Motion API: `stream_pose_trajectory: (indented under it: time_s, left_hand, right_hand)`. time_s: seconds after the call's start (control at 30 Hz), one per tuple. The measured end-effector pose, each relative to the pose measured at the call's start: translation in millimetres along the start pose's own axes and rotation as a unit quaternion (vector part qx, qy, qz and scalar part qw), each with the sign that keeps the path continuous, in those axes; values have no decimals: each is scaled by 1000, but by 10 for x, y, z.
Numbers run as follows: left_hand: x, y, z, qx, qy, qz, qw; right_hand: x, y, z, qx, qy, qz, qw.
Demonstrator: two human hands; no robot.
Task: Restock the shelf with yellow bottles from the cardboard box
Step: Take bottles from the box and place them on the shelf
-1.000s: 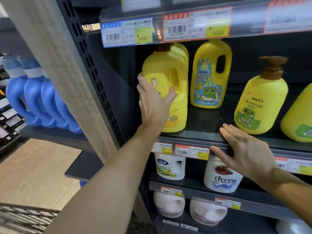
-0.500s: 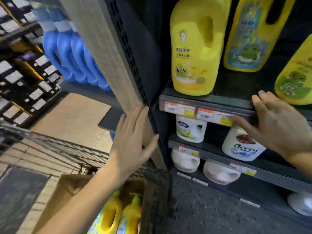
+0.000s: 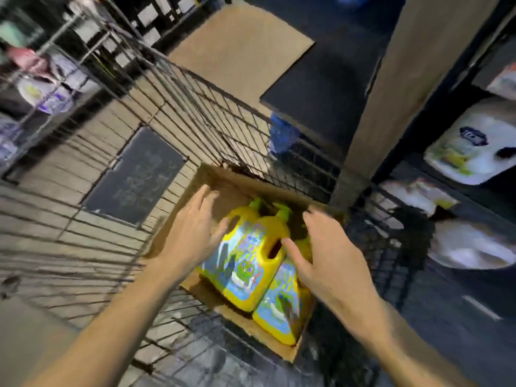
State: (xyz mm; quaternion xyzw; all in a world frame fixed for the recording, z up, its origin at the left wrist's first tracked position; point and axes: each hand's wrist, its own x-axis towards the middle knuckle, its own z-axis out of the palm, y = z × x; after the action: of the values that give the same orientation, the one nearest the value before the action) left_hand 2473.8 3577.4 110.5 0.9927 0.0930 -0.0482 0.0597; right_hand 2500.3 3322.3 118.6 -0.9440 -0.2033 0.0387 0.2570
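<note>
An open cardboard box (image 3: pixel 215 180) sits in a wire cart (image 3: pixel 178 107) below me. Inside stand yellow bottles with green caps and blue frog labels; the nearest upright one (image 3: pixel 248 263) has a handle hole, and another (image 3: pixel 282 308) leans beside it. My left hand (image 3: pixel 192 233) hovers over the box's left side, fingers spread, thumb touching the bottle's shoulder. On the right, my right hand (image 3: pixel 326 252) is spread too, its thumb at the handle. Neither hand grips a bottle. The view is motion-blurred.
The shelf unit stands on the right, with a beige upright post (image 3: pixel 374 113) and white jugs (image 3: pixel 474 146) on its lower shelves. The cart's wire walls surround the box. Dark floor (image 3: pixel 446 317) lies between the cart and the shelf.
My view swung down from the shelf to the cart. Both hands left the shelf and dropped to the box, now spread over the yellow bottles.
</note>
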Motion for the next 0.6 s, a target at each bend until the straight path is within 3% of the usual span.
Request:
stream_pose_trajectory:
  time_s: [0.27, 0.43, 0.6]
  left_hand:
    - [247, -822, 657, -49, -183, -80, 979]
    - [398, -1140, 967, -135, -260, -104, 950]
    - [608, -1131, 1193, -302, -267, -159, 901]
  right_hand:
    - [-70, -185, 1137, 25, -153, 194, 969]
    - [49, -344, 1492, 54, -87, 347, 932]
    - [251, -482, 1586, 55, -28, 454, 889]
